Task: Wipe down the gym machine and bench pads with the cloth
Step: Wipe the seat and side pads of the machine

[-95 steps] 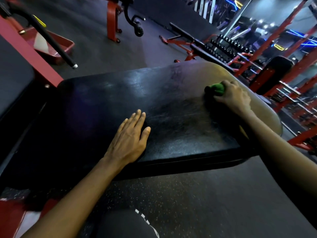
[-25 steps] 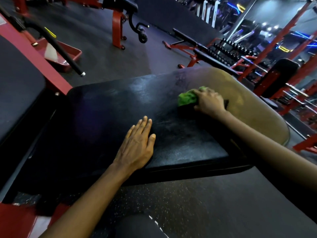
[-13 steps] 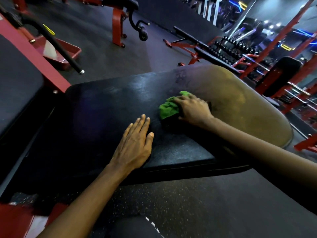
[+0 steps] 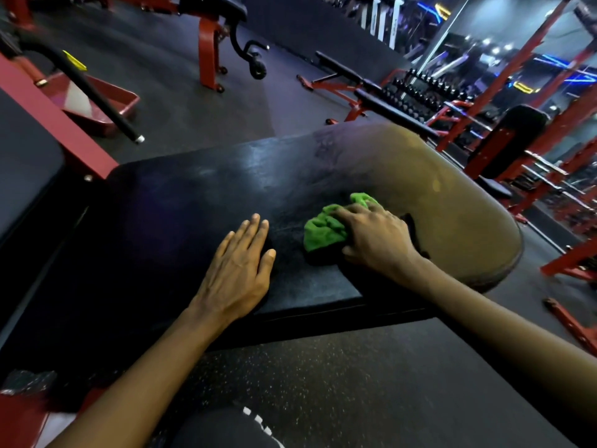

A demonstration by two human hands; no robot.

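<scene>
The green cloth [image 4: 324, 231], soft and light, sits bunched mid-pad [image 4: 200, 195] at the flat left hand's [image 4: 237, 270] three o'clock; the right hand [image 4: 376, 242] presses, fingers seemingly curled into it. Grip the bunched top.

Matt grained pad [image 4: 200, 202], fuzzy green cloth [image 4: 323, 232]

Black bench pad [image 4: 193, 195], 1 green cloth [image 4: 323, 232] (bunched), left hand [image 4: 237, 270] flat
</scene>
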